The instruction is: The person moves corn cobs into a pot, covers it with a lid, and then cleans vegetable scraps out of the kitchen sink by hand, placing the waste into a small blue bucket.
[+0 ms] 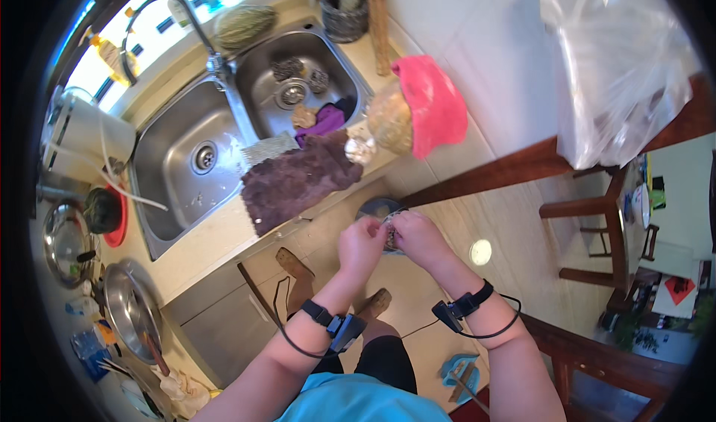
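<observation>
My left hand [360, 247] and my right hand [420, 237] meet in front of the counter edge, fingers pinched together. Between them is a small speckled grey thing [390, 232], mostly covered by the fingers; its kind is too small to tell. Just below and behind the hands is a round dark container [371, 207], partly hidden by them. On the counter's front edge to the left lies a brown cloth [298, 183]. Dark straps with small boxes circle both forearms.
A double steel sink [160, 150] holds dark scourers [287, 68] and a purple cloth [322, 122]. A pink cloth [436, 109] lies at the counter's right end. Steel bowls [128, 310] stand left. A plastic bag [623, 71] hangs right; a blue dustpan [456, 370] is on the floor.
</observation>
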